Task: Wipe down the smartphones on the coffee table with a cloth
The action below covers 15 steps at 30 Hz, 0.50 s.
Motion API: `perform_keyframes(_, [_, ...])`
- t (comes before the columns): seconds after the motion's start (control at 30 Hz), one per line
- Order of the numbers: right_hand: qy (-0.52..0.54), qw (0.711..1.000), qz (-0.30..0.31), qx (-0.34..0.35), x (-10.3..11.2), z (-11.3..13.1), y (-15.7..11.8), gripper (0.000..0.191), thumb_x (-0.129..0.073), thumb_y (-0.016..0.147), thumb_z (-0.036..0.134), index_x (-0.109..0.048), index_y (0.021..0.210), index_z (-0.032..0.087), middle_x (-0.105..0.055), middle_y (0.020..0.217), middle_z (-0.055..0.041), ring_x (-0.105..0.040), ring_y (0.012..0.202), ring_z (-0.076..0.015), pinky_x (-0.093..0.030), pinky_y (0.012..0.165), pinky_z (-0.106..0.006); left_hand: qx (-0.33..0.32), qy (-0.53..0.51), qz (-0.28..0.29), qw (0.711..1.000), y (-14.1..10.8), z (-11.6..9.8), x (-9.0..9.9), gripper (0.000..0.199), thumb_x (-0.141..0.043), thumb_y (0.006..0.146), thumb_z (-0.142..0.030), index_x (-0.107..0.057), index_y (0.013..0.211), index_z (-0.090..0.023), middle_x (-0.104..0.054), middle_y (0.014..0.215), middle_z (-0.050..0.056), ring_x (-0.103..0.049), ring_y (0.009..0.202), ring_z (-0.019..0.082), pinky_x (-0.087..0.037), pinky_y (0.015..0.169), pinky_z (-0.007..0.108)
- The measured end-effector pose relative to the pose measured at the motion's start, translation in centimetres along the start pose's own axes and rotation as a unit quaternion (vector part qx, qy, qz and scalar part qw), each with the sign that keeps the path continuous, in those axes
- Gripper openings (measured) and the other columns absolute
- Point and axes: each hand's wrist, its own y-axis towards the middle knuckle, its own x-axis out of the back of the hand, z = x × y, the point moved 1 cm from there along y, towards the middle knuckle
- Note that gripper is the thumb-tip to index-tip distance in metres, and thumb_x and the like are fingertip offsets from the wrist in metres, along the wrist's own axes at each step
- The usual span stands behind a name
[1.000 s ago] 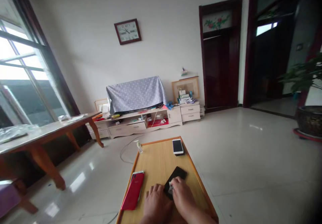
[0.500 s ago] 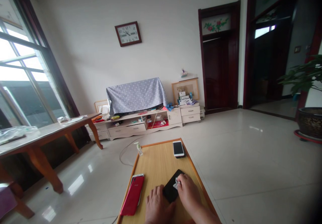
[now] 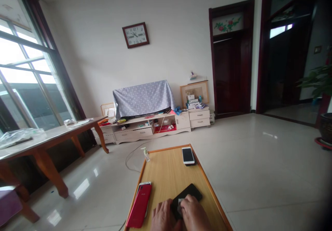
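On the wooden tabletop (image 3: 166, 172), the left hand (image 3: 161, 214) lies at the left end of a black phone, though I cannot tell whether its grip has hold of it, while the right hand (image 3: 195, 213) is over the phone's near side, its grip pinched closed. The black phone (image 3: 191, 190) lies aslant at the near end, a red phone (image 3: 140, 205) near the left edge and a white phone (image 3: 188, 155) near the far right corner. A pump bottle (image 3: 146, 155) stands at the far left corner, and a small pale wipe (image 3: 180, 202) sits between the right fingertips, against the black phone.
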Motion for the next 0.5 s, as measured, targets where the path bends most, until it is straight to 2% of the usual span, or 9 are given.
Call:
perform_keyframes(0.13, [-0.024,0.996,-0.063,-0.053,1.2,-3.7,1.5,0.022,-0.046,0.094,0.015,-0.063,0.081,0.021,-0.062,0.092,-0.0052,-0.059,0.083,-0.0173,-0.038,0.074,-0.026,0.001,-0.006,-0.001,1.000,0.1,0.1,-0.1,0.072,-0.061,0.070,-0.046,-0.049,0.138,-0.026,-0.057,0.140,0.006,-0.046,0.130,0.027,-0.031,0.105,0.034])
perform_keyframes(0.2, [-0.037,0.993,-0.073,-0.080,1.4,-4.6,1.8,0.025,-0.043,0.096,0.016,-0.062,0.081,0.021,-0.062,0.091,-0.0058,-0.059,0.082,-0.0174,-0.039,0.074,-0.026,-0.001,-0.013,-0.011,1.000,0.2,0.2,-0.2,0.071,-0.061,0.069,-0.046,-0.050,0.137,-0.026,-0.058,0.139,0.006,-0.047,0.128,0.027,-0.031,0.105,0.034])
perform_keyframes(0.27, [-0.044,0.994,-0.067,-0.078,1.1,-4.0,1.5,0.026,-0.041,0.096,0.015,-0.063,0.083,0.021,-0.062,0.093,-0.0069,-0.059,0.084,-0.0182,-0.039,0.076,-0.027,0.001,-0.013,-0.016,1.000,0.2,0.4,-0.3,0.072,-0.062,0.069,-0.046,-0.050,0.137,-0.026,-0.058,0.138,0.006,-0.047,0.128,0.027,-0.031,0.105,0.034])
perform_keyframes(0.43, [-0.016,1.000,0.009,0.016,-1.2,-0.3,-0.6,0.022,-0.049,0.088,0.010,-0.067,0.087,0.022,-0.063,0.097,-0.0072,-0.061,0.092,-0.0202,-0.041,0.079,-0.026,-0.005,-0.022,-0.014,1.000,0.3,0.8,-0.4,0.069,-0.060,0.070,-0.047,-0.051,0.135,-0.026,-0.059,0.136,0.006,-0.048,0.126,0.027,-0.032,0.105,0.034])
perform_keyframes(0.5, [-0.014,1.000,0.011,0.012,-1.1,-0.4,-0.6,0.022,-0.048,0.088,0.011,-0.067,0.086,0.022,-0.063,0.096,-0.0065,-0.061,0.089,-0.0197,-0.042,0.078,-0.026,-0.006,-0.029,-0.024,0.999,0.1,0.8,-0.4,0.069,-0.060,0.070,-0.046,-0.052,0.135,-0.026,-0.060,0.135,0.006,-0.049,0.126,0.026,-0.032,0.105,0.034])
